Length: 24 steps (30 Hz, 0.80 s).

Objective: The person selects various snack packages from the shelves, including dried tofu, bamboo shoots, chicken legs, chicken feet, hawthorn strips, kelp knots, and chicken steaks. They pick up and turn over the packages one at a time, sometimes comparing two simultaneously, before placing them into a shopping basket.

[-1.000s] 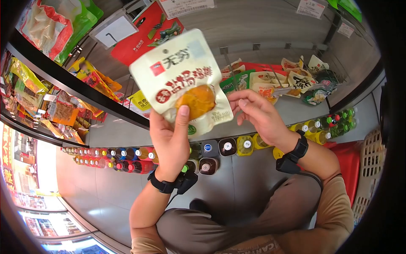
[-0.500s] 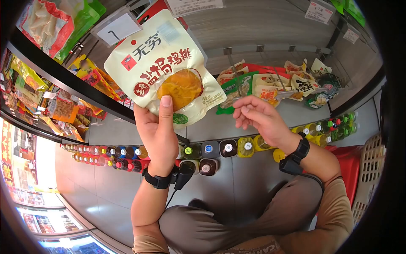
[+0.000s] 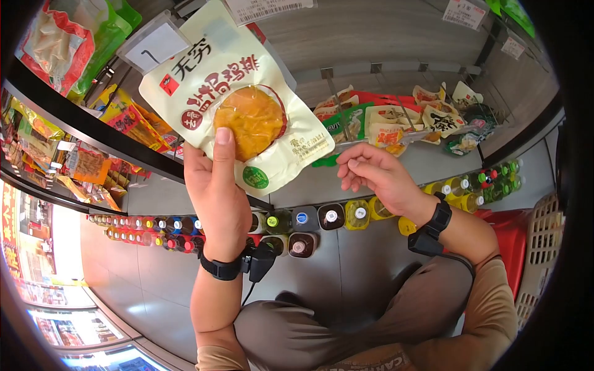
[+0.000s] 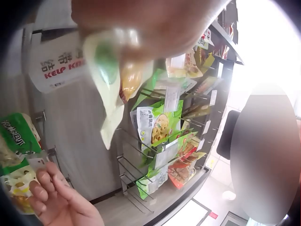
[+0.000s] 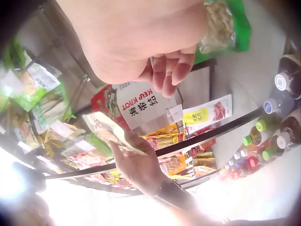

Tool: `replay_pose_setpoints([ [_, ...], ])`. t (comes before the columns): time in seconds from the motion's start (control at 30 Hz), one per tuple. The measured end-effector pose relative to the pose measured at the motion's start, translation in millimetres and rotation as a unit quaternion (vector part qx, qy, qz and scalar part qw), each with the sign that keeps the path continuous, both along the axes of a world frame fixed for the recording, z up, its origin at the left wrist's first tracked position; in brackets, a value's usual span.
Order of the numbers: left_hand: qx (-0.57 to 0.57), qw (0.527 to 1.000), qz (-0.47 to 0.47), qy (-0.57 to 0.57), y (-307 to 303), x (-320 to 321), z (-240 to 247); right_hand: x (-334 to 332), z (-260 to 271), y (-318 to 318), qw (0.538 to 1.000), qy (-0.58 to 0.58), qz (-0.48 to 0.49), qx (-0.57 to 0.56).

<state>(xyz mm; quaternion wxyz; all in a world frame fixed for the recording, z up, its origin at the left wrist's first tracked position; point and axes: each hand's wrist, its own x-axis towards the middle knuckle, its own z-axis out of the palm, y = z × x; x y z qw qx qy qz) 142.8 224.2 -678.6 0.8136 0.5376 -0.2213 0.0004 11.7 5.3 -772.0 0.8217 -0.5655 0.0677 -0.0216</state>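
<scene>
A: Begin at the left edge.

B: Bag (image 3: 59,49), one, green and red, upper left of the frame. Beneath it, snack packs (image 3: 93,164), many, yellow, orange and red, racked at centre left.

A: Next entry?

B: Tag (image 3: 151,49), white, in a clear sleeve, upper left, alongside the pouch (image 3: 241,108).

A: The pouch itself?

B: One, cream, upper centre-left of the frame, tilted, top leaning left. Black and red lettering; golden patty picture in the middle; round green mark near the bottom.

A: Held?

B: By the left hand (image 3: 216,207), at its lower left edge: thumb across the front, remaining fingers mostly hidden behind. Strap (image 3: 221,268), black, on that wrist.

A: Centre?

B: Price card (image 3: 269,8), white, top border. Bottles (image 3: 331,217), capped, many, ranged along the floor from left of centre to the right. Trousers (image 3: 272,337), grey, legs bent, lower centre.

A: The right hand (image 3: 380,179)?

B: Right of centre, gripping nothing; fingers loosely bent, thumb beside the forefinger.

A: Remaining stock?

B: Racked packs (image 3: 393,127), white, green and red, right of centre, above and behind that hand. Red item (image 3: 506,247), lower right, partly behind the arm. Slotted panel (image 3: 533,247), beige, far right.
</scene>
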Motion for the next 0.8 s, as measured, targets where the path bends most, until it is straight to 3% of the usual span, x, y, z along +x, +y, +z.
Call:
replay_pose_setpoints([
  [0.33,0.045,0.998,-0.016,0.052,0,1,-9,1,0,6,0.999,0.03,0.027,-0.004],
  [0.4,0.132,0.984,0.011,-0.119,-5,-7,-19,1,-2,7,0.999,0.023,0.031,-0.011],
  [0.43,0.252,0.96,0.049,-0.108,4,-16,-10,1,-2,8,0.999,0.015,0.037,-0.017],
  [0.47,0.298,0.926,0.137,-0.186,6,-17,-12,0,-1,8,0.999,0.018,0.033,-0.019],
  [0.6,0.278,0.787,0.289,-0.469,12,-20,17,1,2,11,0.998,0.01,0.047,-0.044],
  [0.63,0.234,0.78,0.295,-0.499,11,-19,18,2,0,11,0.998,0.008,0.053,-0.044],
  [0.67,0.233,0.781,0.295,-0.499,15,-21,19,2,-1,11,0.997,0.006,0.06,-0.043],
  [0.73,0.345,0.764,0.101,-0.536,28,-26,22,1,-1,11,0.997,0.007,0.065,-0.047],
  [0.77,0.309,0.806,0.076,-0.498,12,-26,15,1,-1,12,0.996,0.007,0.07,-0.051],
  [0.8,0.309,0.807,0.075,-0.498,4,-27,9,0,-1,12,0.996,0.007,0.069,-0.051],
])
